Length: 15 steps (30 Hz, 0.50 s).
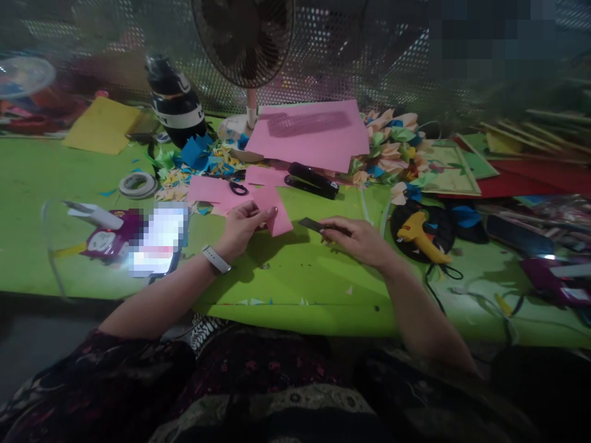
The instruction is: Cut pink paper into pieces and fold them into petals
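Note:
My left hand [242,227], with a pale band at the wrist, has thumb and fingers pinched on a piece of pink paper [281,218] above the green table [295,277]. To the right, my right hand [353,237] grips a small dark flat strip [311,224] that points left toward the paper; its exact kind cannot be made out. A small gap separates strip and paper. Behind the hands lie more pink paper pieces [205,189], scissors with a dark handle [239,187] and a black stapler [314,180].
A black bottle [175,101] and a fan [247,37] stand at the back, near large pink sheets [314,135]. At left are a tape roll [137,184] and a lit phone [159,240]. A yellow glue gun [422,237] and cables [480,298] lie right.

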### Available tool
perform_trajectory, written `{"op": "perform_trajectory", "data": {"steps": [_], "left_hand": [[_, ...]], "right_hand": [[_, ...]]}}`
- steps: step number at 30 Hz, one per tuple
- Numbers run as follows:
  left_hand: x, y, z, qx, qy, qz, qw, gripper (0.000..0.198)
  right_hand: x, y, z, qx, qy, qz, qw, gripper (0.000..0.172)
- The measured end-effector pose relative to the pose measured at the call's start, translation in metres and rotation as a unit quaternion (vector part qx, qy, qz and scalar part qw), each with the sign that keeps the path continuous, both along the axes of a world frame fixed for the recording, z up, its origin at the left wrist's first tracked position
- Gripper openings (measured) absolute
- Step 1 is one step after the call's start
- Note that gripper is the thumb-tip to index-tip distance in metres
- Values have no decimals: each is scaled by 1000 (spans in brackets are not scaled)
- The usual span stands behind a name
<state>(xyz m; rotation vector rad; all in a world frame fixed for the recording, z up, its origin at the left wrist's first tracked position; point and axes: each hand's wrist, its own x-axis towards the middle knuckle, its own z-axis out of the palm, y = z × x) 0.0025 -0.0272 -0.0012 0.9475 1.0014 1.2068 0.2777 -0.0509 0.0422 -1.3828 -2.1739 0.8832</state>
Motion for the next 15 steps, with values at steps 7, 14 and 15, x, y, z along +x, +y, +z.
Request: {"op": "perform_trajectory", "data": {"steps": [7, 14, 15], "left_hand": [[1, -2, 3, -4, 4, -9, 1000, 39], [2, -2, 2, 2, 12, -13, 1000, 36], [2, -2, 2, 1, 10, -12, 1000, 36]], "right_hand": [[-6, -1, -7, 47, -5, -10, 999, 30], [-7, -1, -10, 32, -18, -1, 999, 31], [-7, -1, -9, 36, -17, -1, 999, 31]]}}
